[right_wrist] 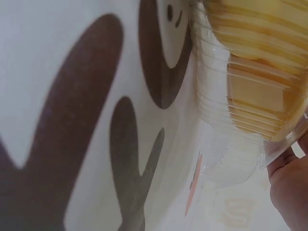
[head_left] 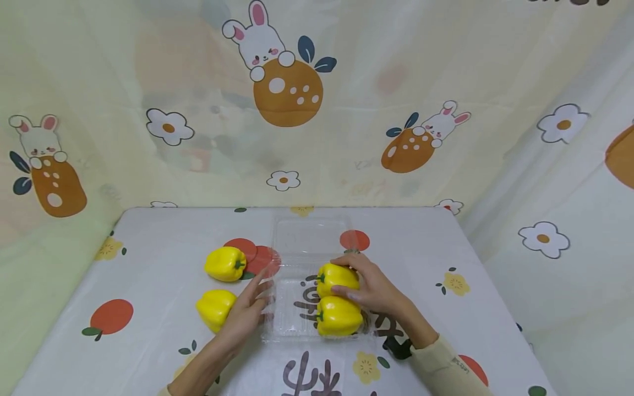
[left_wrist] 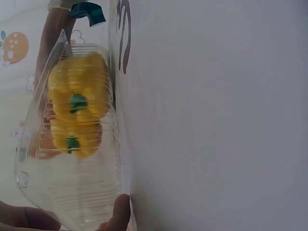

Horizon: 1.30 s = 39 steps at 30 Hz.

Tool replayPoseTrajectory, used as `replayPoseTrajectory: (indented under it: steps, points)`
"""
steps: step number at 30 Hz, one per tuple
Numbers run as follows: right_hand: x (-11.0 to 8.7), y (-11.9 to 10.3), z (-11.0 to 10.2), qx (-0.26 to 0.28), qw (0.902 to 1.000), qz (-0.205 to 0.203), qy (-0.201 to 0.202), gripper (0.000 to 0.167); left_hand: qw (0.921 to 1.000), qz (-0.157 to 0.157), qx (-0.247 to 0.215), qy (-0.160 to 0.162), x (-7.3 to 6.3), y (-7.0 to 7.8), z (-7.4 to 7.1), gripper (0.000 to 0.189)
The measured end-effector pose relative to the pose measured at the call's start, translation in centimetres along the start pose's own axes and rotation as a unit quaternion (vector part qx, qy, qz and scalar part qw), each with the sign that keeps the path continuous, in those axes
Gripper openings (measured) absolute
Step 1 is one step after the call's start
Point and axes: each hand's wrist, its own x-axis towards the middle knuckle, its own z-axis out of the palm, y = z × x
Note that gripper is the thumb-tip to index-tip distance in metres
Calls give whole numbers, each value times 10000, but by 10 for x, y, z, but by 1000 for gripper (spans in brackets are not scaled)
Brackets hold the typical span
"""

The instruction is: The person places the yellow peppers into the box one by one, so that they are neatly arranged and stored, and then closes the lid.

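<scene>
A clear plastic clamshell container (head_left: 292, 324) lies with its lid laid back, holding two yellow bell peppers in its right part. My right hand (head_left: 373, 286) grips the farther pepper (head_left: 337, 278), thumb in front and fingers behind. The nearer pepper (head_left: 340, 317) lies just below that thumb. At the container's left side, my left hand (head_left: 245, 311) holds the edge; in the left wrist view its digits (left_wrist: 121, 211) sit at the rim and low by the base. Both peppers' green stems (left_wrist: 78, 102) show through the ribbed wall.
Two more yellow bell peppers lie left of the container, one farther back (head_left: 224, 264) and one beside the left forearm (head_left: 215, 309), partly hidden by the hand. The lid (head_left: 312, 234) extends toward the back edge. A patterned cloth (head_left: 163, 286) covers the table.
</scene>
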Motion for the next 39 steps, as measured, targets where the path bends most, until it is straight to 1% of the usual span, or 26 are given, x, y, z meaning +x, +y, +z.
replayPoseTrajectory:
  steps: [5,14,28,39]
  points:
    - [0,1,2,55,10000,11,23,55,10000,32,17,18,0,0,0,68]
    - [-1,1,3,-391,9992,-5,23,56,10000,22,-10,7,1,-1,1,70]
    - [-1,1,6,-446,9989,110,103,57,9999,73,-33,-61,1,-3,0,68]
    - [-1,0,6,-580,9981,167,83,57,10000,17,-13,-31,1,-2,-1,69]
